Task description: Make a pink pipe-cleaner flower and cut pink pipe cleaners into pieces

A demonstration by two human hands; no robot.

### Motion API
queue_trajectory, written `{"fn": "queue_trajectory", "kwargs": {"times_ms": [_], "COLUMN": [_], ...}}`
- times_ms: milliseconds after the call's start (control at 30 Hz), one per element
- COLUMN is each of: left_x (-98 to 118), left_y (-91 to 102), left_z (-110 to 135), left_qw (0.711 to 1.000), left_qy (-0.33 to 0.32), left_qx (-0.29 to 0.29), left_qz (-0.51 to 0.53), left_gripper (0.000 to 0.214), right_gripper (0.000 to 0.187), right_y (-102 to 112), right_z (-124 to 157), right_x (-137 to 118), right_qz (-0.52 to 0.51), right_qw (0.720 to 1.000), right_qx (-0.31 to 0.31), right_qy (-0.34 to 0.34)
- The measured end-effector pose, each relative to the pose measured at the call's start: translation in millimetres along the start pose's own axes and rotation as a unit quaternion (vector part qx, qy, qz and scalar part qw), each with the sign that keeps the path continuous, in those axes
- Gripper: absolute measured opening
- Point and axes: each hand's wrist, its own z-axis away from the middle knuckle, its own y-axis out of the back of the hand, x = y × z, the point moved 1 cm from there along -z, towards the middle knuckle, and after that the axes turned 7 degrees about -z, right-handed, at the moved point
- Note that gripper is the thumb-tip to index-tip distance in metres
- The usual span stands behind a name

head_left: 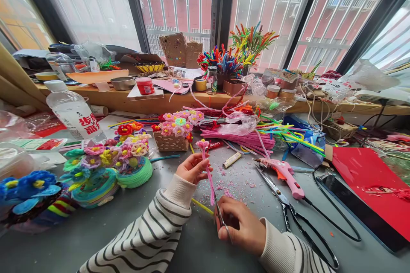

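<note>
Pink flower (203, 152), head view: held mid-frame above the gray tabletop (128, 222), bloom up, stem slanting down and right. Pinched below the bloom between thumb and forefinger of the left hand (194, 169); other fingers loosely curled, partly behind the stem. In the right hand (241, 224): small scissors (219, 211), with fingers curled around the handles. Blades right at the stem's lower end; can't tell if touching or just beside.

Hard to make out: scissor handles, mostly hidden in the grip. Yellow stem (202, 206) partly lost behind the right hand. Cut off: blue flowers (30, 190) at left edge, red sheet (368, 179) at right edge, both striped sleeves (144, 239) at bottom.

Room: gray surface showing between left sleeve and flower baskets (136, 172). Beyond the right hand, a scatter of glitter and pink scraps (240, 187), up to the bundle of pink stems (237, 140). Tighter on the right: large scissors (282, 198) near the right hand, then pink glue gun (286, 175) with looping cable, then black phone (358, 211) by the red sheet.
</note>
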Motion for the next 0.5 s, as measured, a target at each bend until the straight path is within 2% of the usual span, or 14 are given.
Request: {"fn": "queue_trajectory", "kwargs": {"times_ms": [200, 500], "left_x": [0.9, 2.3], "left_y": [-1.7, 3.7], "left_z": [0.6, -4.8], "left_qw": [0.999, 0.997], "left_qy": [-0.01, -0.016], "left_qx": [0.027, 0.066], "left_qz": [0.014, 0.033], "left_gripper": [0.029, 0.031], "right_gripper": [0.037, 0.035], "right_y": [-6.3, -4.6], "right_z": [-2.7, -6.2], "right_x": [15.5, 14.0], "right_qz": [-0.017, -0.033], "right_qw": [1.0, 0.996], "right_qx": [0.025, 0.078], "right_qy": [-0.005, -0.021]}}
